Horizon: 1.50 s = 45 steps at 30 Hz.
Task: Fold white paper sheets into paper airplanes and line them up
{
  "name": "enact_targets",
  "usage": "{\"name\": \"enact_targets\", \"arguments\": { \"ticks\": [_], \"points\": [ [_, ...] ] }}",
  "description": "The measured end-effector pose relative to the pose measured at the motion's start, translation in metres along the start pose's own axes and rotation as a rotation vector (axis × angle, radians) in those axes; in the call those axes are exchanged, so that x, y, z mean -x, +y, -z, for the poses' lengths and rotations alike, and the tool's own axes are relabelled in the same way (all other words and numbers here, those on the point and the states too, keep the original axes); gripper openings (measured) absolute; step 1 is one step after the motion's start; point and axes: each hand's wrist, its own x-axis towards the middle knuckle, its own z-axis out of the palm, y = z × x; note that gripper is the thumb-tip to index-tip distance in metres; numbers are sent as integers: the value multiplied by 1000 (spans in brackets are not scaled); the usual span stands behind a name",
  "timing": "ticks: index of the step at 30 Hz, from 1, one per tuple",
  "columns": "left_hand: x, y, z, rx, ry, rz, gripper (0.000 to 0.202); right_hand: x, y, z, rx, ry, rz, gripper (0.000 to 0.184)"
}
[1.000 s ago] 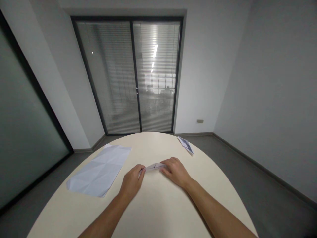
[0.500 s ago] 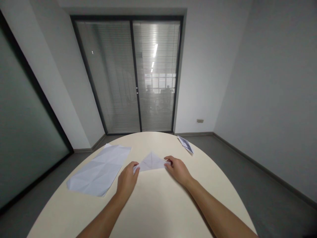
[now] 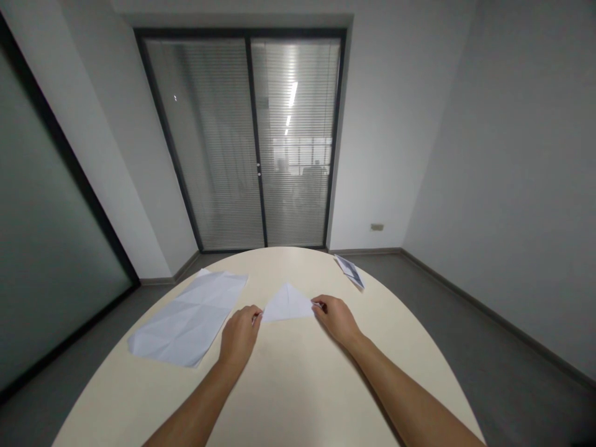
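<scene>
At opposite corners, left hand and right hand pinch folded paper

On my head view, the left hand pinches one corner of a small white triangle of paper. The right hand pinches the other corner. Big creased paper lies left on the round table; a folded piece lies far right.
</scene>
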Motion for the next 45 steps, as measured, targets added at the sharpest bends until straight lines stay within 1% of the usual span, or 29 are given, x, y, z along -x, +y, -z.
{"name": "enact_targets", "arguments": {
  "ticks": [5,12,18,21,26,30,35,42,45],
  "points": [
    [0,2,3,-70,-11,-42,16,1,-3,0,86,-1,13,27],
    [1,5,4,-153,-76,-91,21,3,-7,2,204,-19,113,27],
    [-2,-3,-7,-107,-95,-214,32,1,-6,-1,242,-38,147,27],
    [-2,-5,-8,-73,-113,-256,38,2,-7,0,276,-67,173,27],
    [1,7,3,-134,-177,-225,35,8,-18,4,358,-107,203,25],
    [4,16,10,-150,-188,-214,30,13,-27,6,428,-130,192,25],
    [4,11,6,-106,-164,-251,30,11,-29,7,423,-169,209,27],
    [4,3,0,-104,-150,-281,33,14,-33,5,386,-131,213,28],
    [4,2,-1,-113,-159,-271,35,14,-36,6,383,-144,203,29]
  ]
}}
